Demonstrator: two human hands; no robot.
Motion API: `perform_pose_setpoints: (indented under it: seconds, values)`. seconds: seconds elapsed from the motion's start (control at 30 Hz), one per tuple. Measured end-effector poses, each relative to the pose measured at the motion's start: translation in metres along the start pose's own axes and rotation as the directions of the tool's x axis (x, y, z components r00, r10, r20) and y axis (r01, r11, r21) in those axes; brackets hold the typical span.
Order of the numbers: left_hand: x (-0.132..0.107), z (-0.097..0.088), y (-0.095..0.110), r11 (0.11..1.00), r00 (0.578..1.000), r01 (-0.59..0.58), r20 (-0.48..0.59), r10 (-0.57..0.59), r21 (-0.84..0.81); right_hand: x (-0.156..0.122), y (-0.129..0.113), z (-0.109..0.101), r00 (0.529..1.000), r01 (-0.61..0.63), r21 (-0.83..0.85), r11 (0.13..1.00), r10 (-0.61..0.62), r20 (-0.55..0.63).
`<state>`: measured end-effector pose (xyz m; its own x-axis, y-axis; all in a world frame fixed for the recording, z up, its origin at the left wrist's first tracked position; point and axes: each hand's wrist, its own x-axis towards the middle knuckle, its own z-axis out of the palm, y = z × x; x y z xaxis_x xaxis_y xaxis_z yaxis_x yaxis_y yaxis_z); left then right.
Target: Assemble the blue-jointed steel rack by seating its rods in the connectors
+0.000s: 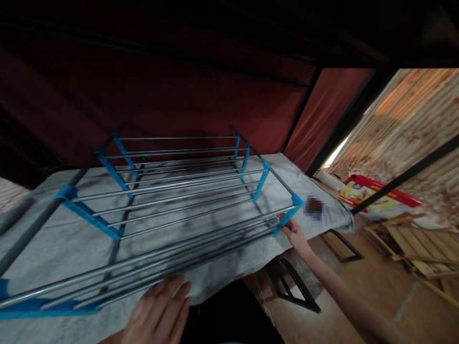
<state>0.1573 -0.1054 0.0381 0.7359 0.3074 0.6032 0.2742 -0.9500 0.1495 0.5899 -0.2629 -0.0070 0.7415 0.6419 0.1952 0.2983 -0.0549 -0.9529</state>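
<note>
A shoe rack of grey metal tubes and blue plastic brackets lies across a grey cloth-covered surface. My right hand is at the near right end of the rack, its fingers closed around the lower part of a blue bracket there. Some of those fingertips are hidden behind the bracket. Close to the rack's front tubes, my left hand lies with its back up and fingers stretched out. It holds nothing that I can see.
A dark red fabric wall rises behind the rack. A small blurred item lies right of the rack. On the floor at right are a red and yellow box and wooden slats. Dark metal frames stick out below the surface.
</note>
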Motion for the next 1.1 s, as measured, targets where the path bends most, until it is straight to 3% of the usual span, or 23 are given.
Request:
perform_pose_setpoints:
  seconds: [0.07, 0.17, 0.3, 0.4, 0.57, 0.87, 0.97, 1.1]
  values:
    - [0.047, 0.018, 0.024, 0.996, 0.999, -0.046, 0.034, 0.043, 0.083, 0.003, 0.0, 0.003, 1.0, 0.01, 0.009, 1.0, -0.01, -0.018]
    - [0.102, 0.044, 0.047, 0.992, 0.988, -0.019, 0.157, -0.001, 0.126, 0.003, 0.003, 0.003, 1.0, 0.025, 0.02, 0.999, -0.024, -0.015]
    - [0.141, 0.068, 0.063, 0.996, 0.925, 0.05, 0.372, -0.074, 0.076, 0.005, 0.006, 0.0, 1.0, 0.028, -0.002, 1.0, -0.028, -0.002]
    - [0.154, 0.081, 0.071, 0.997, 0.893, 0.073, 0.443, -0.081, 0.035, 0.008, 0.005, 0.001, 1.0, 0.027, -0.002, 1.0, -0.027, -0.002]
    - [0.169, 0.101, 0.077, 0.999, 0.887, 0.041, 0.461, -0.025, -0.026, 0.011, 0.004, 0.003, 1.0, 0.012, 0.023, 1.0, -0.012, 0.002]
    - [0.193, 0.134, 0.078, 0.993, 0.827, 0.057, 0.562, 0.01, -0.102, 0.012, 0.003, 0.002, 0.999, 0.042, 0.009, 0.999, -0.042, 0.015]
    - [0.195, 0.138, 0.08, 0.986, 0.82, 0.093, 0.573, 0.001, -0.135, 0.011, 0.002, 0.002, 0.999, 0.046, -0.003, 0.999, -0.046, 0.008]
    - [0.193, 0.135, 0.086, 0.984, 0.841, 0.106, 0.541, -0.01, -0.146, 0.011, 0.004, 0.002, 0.999, 0.049, -0.023, 0.999, -0.048, 0.018]
